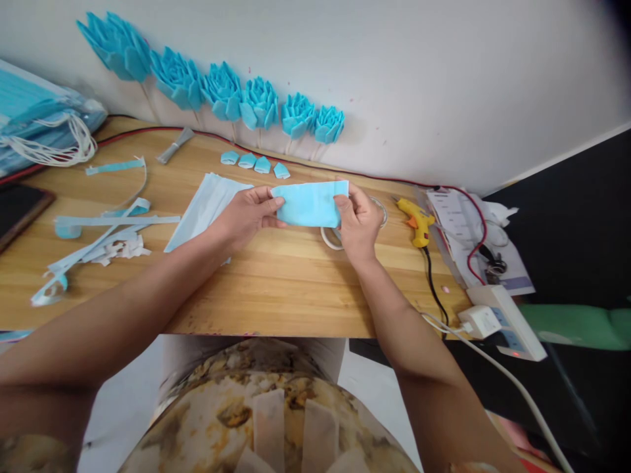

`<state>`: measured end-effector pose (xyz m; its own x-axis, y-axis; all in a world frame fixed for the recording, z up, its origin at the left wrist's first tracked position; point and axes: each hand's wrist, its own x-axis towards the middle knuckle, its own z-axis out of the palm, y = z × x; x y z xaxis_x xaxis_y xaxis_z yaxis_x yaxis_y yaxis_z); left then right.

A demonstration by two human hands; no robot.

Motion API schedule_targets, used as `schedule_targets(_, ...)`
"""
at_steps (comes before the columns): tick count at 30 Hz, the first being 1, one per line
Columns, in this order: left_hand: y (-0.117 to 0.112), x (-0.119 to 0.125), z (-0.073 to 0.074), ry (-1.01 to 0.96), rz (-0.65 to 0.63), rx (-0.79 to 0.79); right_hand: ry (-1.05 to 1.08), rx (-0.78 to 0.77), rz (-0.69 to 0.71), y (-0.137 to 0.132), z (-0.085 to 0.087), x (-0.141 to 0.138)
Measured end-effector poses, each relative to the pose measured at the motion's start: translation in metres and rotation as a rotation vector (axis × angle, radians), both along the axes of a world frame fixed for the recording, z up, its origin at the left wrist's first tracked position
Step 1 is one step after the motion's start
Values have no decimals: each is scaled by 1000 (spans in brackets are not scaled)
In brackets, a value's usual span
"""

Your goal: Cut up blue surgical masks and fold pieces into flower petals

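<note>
While it is held above the table [300, 282], blue fabric piece [309, 205]: clamped at opposite ends; even tension should limit creases.
Left hand [250, 213]: thumb-and-finger pinch, best kept level.
Right hand [361, 222]: matching pinch.

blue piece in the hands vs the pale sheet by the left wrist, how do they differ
The blue piece is held between the left hand and right hand; the pale sheet lies on the table. The blue piece is a stronger blue; the pale sheet is whitish blue. Both look thin and flat.
</note>
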<state>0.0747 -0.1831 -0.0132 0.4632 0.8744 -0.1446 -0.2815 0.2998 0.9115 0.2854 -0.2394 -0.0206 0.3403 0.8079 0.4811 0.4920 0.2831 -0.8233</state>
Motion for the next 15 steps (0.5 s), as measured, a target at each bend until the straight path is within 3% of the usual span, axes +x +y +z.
schedule_targets(10, -4, 3, 1, -26, 28, 94, -116, 69, -112, -3, 6, -9)
schedule_targets(15, -8, 5, 1, 29, -4, 85, -180, 31, -13, -9, 7, -17)
